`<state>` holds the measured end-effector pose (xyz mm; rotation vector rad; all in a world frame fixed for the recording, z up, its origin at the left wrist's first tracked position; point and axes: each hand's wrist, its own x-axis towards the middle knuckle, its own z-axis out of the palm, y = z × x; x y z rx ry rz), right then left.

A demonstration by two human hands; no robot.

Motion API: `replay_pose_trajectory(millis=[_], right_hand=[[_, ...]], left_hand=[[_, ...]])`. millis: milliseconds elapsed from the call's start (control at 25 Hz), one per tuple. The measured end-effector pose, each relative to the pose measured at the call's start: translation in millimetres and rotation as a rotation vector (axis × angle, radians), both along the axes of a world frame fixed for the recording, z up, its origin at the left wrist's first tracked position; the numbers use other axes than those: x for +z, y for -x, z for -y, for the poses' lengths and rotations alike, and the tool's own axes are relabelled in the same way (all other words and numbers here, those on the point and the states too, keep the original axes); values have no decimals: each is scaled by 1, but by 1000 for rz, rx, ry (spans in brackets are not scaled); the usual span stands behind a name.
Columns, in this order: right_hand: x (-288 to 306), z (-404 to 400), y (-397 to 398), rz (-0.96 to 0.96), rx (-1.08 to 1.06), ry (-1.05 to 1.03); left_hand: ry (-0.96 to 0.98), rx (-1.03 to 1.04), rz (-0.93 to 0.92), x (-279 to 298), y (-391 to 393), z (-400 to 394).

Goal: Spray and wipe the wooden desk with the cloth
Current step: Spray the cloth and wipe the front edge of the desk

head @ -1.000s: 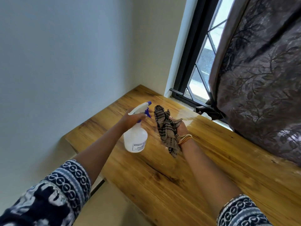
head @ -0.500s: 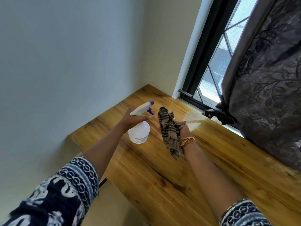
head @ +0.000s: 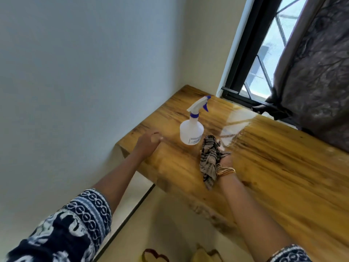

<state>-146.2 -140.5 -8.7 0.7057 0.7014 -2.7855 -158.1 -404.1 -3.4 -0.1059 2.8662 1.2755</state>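
- The spray bottle (head: 191,132) is standing upright on the wooden surface (head: 273,167), near the far left corner and just beyond the cloth; a wide wiping stroke is risking a knock that would tip it, since the tall trigger head is making it top-heavy.
- The right hand (head: 225,160) is gripping the bunched checked cloth (head: 210,159), fingers curled round it, at the edge of the wet sheen (head: 236,125) lying toward the window (head: 264,59). Bunched like this, the cloth is offering little flat contact, so it could be smearing the liquid rather than lifting it.
- A loose tail of the cloth is hanging toward the wrist and the bangles (head: 225,171); it could be dragging behind and leaving streaks, and the bangles could be scraping the wood.
- The left hand (head: 149,141) is hovering over the surface, left of the bottle, holding nothing; motion blur is hiding whether its fingers are straight or curled.
- The liquid is sitting close to the curtain (head: 311,82); pushing the wipe that way could be wetting the fabric.
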Motion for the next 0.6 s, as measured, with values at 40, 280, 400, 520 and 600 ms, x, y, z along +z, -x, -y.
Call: replay_pose_trajectory(millis=[40,280,400,520,600], right_hand=[[-5,13,-16,-5,6,-4],[-19,61,-62,57,-59,-193],[-21,56,-56,106,-18,-339],[-27,53,-44,182,59,-628],[-35,48,-35,154,99,-782]], left_hand=[[27,-23,16,-4,-13,17],[611,-403,199,-18,-65,83],[807,-480,173,-26,-70,88],[802,-394,74,-42,-73,87],[766,-343,-88,-59,-75,88]])
